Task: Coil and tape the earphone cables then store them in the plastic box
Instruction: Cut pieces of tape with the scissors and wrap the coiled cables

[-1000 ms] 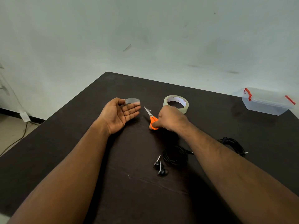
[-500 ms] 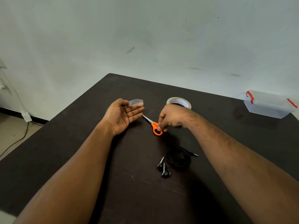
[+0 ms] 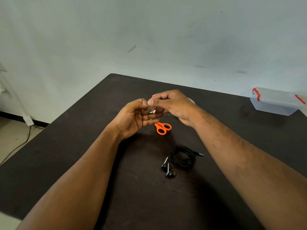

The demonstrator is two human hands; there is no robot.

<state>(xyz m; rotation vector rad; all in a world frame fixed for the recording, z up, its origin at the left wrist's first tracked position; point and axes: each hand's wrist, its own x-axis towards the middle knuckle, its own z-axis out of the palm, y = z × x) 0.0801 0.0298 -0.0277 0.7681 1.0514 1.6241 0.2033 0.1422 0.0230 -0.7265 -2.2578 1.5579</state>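
Head camera looked down on a dark table (image 3: 99, 163) pushed against a pale wall. Both hands were raised together above the far middle of the tabletop. The left hand (image 3: 134, 117) was turned palm up with its fingers loosely curled. The right hand (image 3: 171, 103) met it from the other side, thumb and forefinger pinched on a small clear strip of tape (image 3: 152, 111) that lay across the left fingertips; the strip was glinting and hard to make out, so I could not tell how firmly the left fingers held it.

Just below the hands, orange-handled scissors (image 3: 162, 128) lay flat on the table, blades hidden under the left fingers. Nearer to the person, between the two forearms, a black earphone cable (image 3: 182, 156) sat coiled on the wood, its plug poking out to the right and the two earbuds (image 3: 168, 170) lying just beside the coil on its left. A sliver of the tape roll (image 3: 191, 100) showed behind the right hand. The plastic box (image 3: 275, 103), lid on and with red clips, stood well apart at the far right edge.
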